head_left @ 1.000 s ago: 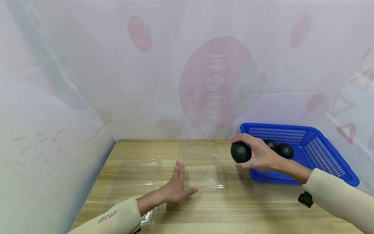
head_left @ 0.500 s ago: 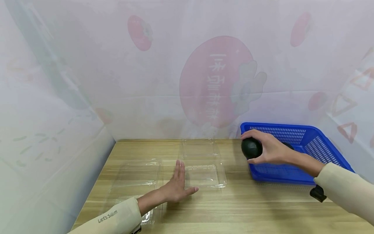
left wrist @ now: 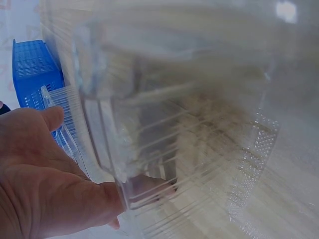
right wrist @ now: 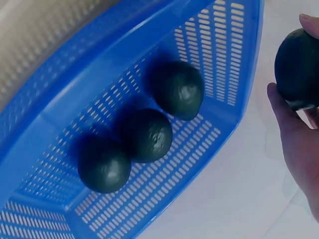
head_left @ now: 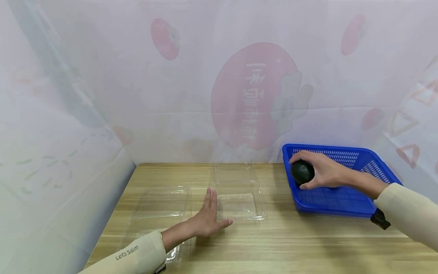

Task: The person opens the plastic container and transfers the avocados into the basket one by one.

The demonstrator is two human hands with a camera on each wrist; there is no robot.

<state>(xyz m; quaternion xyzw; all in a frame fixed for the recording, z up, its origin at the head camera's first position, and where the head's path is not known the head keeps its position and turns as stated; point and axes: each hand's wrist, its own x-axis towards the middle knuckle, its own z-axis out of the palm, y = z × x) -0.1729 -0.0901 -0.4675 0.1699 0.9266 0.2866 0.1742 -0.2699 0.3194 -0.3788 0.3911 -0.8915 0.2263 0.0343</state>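
My right hand [head_left: 323,171] holds a dark green, rounded avocado [head_left: 302,172] between curled fingers and thumb, over the left end of the blue plastic basket [head_left: 333,208]. Inside that basket, the right wrist view shows three more avocados [right wrist: 147,135]; in the head view the hand and arm hide them. My left hand [head_left: 205,221] lies with straight fingers and thumb spread out, at the left edge of an opened clear plastic clamshell box [head_left: 239,219]. The left wrist view has clear plastic [left wrist: 194,149] close to the lens, blurred in part, in front of some fingers.
A second opened clear clamshell box [head_left: 161,215] lies to the left, partly under the left forearm. The wooden tabletop [head_left: 273,243] ends at a printed cloth [head_left: 178,133] hung behind it and at the sides.
My right hand has carried the avocado rightward, from beside the basket to over its left end. The left hand and both clear boxes have stayed in place.
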